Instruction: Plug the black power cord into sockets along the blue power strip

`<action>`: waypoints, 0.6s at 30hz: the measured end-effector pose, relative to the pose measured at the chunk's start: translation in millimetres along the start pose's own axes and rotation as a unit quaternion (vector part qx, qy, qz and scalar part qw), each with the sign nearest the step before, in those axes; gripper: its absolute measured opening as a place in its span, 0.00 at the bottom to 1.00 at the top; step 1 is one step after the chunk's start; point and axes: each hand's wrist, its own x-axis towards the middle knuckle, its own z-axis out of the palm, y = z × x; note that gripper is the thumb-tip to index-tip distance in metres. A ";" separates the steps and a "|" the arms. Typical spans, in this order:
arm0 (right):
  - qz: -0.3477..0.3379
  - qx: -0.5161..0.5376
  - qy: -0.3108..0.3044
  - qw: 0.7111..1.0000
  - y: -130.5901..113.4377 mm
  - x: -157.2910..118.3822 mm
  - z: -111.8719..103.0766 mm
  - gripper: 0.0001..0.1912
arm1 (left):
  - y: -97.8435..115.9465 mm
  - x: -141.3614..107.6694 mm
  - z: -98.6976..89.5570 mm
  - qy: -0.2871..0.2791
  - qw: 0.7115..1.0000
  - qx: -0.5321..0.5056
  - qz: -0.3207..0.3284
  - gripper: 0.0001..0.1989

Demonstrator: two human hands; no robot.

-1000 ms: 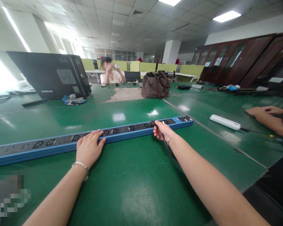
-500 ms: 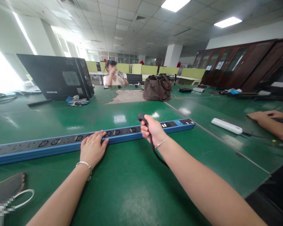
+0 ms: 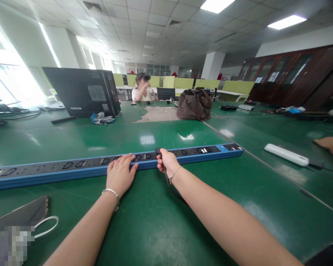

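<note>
A long blue power strip (image 3: 86, 171) with a black socket face lies across the green table. My left hand (image 3: 120, 171) rests flat over its middle, fingers stretched across the sockets and thumb at the near edge. To the right of it, my right hand (image 3: 167, 162) is closed round a black power plug (image 3: 158, 151), which is at the strip's socket face. Whether the plug sits in a socket cannot be made out, since my fingers cover its front. Its black cable (image 3: 172, 190) hangs from my fist and runs under my forearm.
A smaller white power strip (image 3: 287, 154) lies at right, near another person's hand (image 3: 330, 146). At the back stand a black computer case (image 3: 84, 92), work gloves (image 3: 102, 118) and a brown bag (image 3: 194, 105). A phone (image 3: 24, 212) lies front left. Someone sits across the table.
My right hand has brought the plug down and left onto the strip's sockets. My left hand stays on the strip. The view has turned slightly left.
</note>
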 end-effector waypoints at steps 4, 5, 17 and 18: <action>-0.002 -0.031 0.015 0.999 -4.5 -1.5 -1.9 0.19 | 0.3 -0.3 -0.2 -0.004 1.000 -0.001 -0.001 0.21; -0.002 -0.037 0.018 0.999 -5.6 -1.8 -2.7 0.19 | 0.3 -0.3 -0.1 -0.003 1.000 -0.002 -0.001 0.21; 0.002 -0.109 0.043 0.993 3.8 3.7 16.3 0.19 | 0.8 0.2 -1.2 -0.007 1.000 0.001 0.004 0.22; 0.006 -0.116 0.033 0.993 3.3 3.5 15.0 0.20 | 0.8 0.1 -1.3 -0.006 1.000 0.001 0.005 0.21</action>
